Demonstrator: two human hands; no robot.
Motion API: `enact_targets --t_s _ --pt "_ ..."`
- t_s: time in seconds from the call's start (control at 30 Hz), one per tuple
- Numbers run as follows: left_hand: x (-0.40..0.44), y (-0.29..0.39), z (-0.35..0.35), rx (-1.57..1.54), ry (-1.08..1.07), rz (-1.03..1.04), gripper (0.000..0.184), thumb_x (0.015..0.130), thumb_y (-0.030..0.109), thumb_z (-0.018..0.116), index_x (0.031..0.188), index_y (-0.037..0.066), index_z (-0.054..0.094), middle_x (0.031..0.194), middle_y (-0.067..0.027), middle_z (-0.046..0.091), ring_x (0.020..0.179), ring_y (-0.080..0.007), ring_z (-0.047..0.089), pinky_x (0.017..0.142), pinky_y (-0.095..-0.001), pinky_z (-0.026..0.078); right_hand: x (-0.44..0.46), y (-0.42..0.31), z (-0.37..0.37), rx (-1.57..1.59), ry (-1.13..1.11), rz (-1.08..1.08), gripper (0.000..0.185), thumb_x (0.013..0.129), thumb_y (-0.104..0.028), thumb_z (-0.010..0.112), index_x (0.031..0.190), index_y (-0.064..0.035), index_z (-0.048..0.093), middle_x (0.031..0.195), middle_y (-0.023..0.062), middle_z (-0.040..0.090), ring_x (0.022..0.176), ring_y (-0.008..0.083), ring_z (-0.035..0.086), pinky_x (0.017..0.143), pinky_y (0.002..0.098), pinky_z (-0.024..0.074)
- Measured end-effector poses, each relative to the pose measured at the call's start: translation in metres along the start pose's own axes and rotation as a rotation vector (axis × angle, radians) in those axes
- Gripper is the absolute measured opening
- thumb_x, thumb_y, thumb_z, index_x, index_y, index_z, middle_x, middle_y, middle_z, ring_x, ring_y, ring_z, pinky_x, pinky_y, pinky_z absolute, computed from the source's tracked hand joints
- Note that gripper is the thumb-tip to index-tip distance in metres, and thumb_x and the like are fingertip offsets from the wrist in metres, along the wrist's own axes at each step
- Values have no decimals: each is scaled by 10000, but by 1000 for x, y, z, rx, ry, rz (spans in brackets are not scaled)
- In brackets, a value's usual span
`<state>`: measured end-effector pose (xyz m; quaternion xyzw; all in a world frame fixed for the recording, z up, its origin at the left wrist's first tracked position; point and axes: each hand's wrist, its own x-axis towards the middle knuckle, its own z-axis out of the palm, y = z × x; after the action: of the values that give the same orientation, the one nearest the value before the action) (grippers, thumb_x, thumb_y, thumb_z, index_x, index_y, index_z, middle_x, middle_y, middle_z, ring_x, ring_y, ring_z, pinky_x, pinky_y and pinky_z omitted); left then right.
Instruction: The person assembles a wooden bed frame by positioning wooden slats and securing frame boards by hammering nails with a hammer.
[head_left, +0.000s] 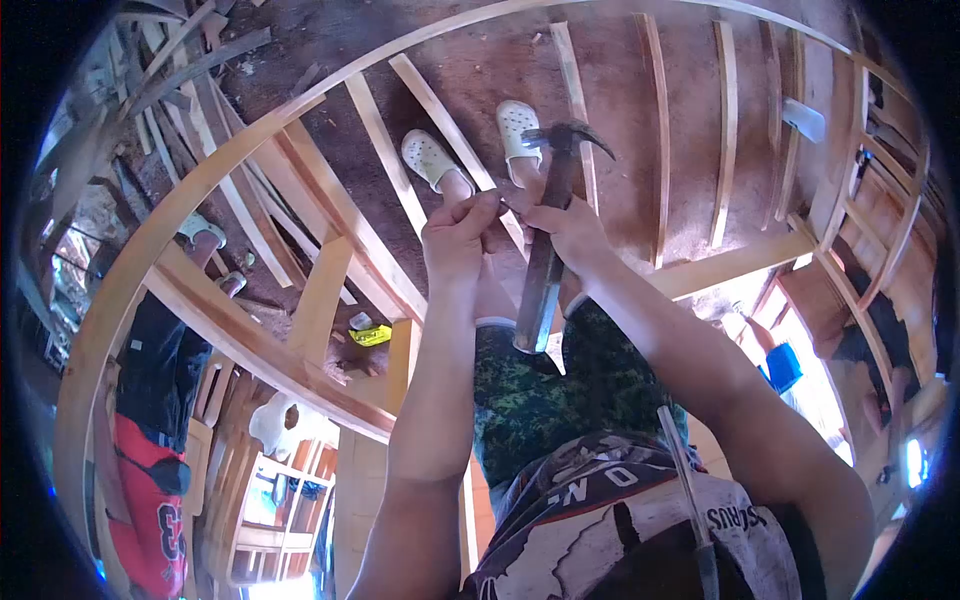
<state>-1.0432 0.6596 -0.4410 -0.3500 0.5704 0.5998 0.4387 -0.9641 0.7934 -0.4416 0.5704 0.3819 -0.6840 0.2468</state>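
My right hand [568, 238] is wrapped round the handle of a claw hammer [545, 275]. Its dark metal head points away from me and the thick handle end hangs towards my lap. My left hand [460, 238] is close beside it, with thumb and fingers pinched together. Something small and dark shows between the fingertips of the two hands, too small to name. Below the hands are my feet in white clogs [427, 160] and a wooden frame with pale slats [378, 150].
The frame's long rail [225, 165] appears curved around me. Scrap boards [235, 190] lie at the left. A yellow packet [371, 335] rests near a beam. Another person in a red and black garment [150, 490] is at the left. A blue object [784, 367] is at the right.
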Motion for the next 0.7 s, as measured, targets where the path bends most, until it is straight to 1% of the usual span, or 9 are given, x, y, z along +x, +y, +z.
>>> enact_targets --t_s 0.1,0.17,0.27,0.37,0.47,0.57,0.63,0.67,0.7 --pt "7 -1 1 47 -4 -11 204 863 128 714 985 -36 717 764 -34 690 530 -42 515 466 -187 377 1 -4 -6 84 -2 56 137 813 -118 672 851 -5 605 686 70 601 604 168 596 567 303 477" --pt "12 -1 7 58 -17 -58 214 841 144 747 978 -19 721 816 -47 713 556 -46 517 483 -193 370 5 -5 -7 130 -16 108 142 813 -128 670 825 3 618 675 68 605 608 167 606 573 305 488" --pt "21 -9 6 132 5 26 182 856 129 722 971 -12 729 804 -43 711 557 -42 519 494 -201 390 12 -1 -7 192 -8 10 128 813 -112 671 851 -3 616 683 64 601 587 173 589 567 304 486" --pt "17 -1 3 239 3 71 147 880 114 684 967 9 739 797 -33 708 568 -39 530 506 -203 410 12 -3 0 290 -57 71 103 817 -92 671 828 -10 610 700 71 607 607 173 593 572 306 487" --pt "16 3 -2 312 9 130 182 886 151 660 981 19 742 715 -21 675 473 -43 505 424 -194 386 7 -10 12 277 -74 125 99 820 -63 667 849 1 596 707 75 602 624 171 594 579 303 488" --pt "14 8 -16 194 -15 67 205 919 140 609 983 -20 719 756 -60 691 523 -74 572 418 -194 397 13 1 25 213 -53 -6 114 819 -35 661 879 18 579 705 81 591 620 178 589 580 303 483" --pt "11 18 -21 -72 -4 -48 246 944 188 598 1042 -17 693 876 -76 720 678 -98 638 533 -220 447 8 -4 37 227 -8 -21 131 812 -20 657 879 29 556 693 84 576 605 181 579 562 299 467" --pt "18 9 -30 -220 -37 -92 268 963 216 565 1032 -19 675 914 -94 721 739 -129 670 536 -229 447 9 -3 41 213 -12 -40 136 807 -15 655 880 25 547 693 84 574 599 180 576 552 297 460" --pt "17 11 -30 -222 -38 -93 268 963 216 565 1032 -19 675 914 -94 721 739 -129 670 536 -229 447 8 -4 45 201 -16 -59 143 802 -11 654 880 20 539 692 85 572 594 178 573 542 294 453"
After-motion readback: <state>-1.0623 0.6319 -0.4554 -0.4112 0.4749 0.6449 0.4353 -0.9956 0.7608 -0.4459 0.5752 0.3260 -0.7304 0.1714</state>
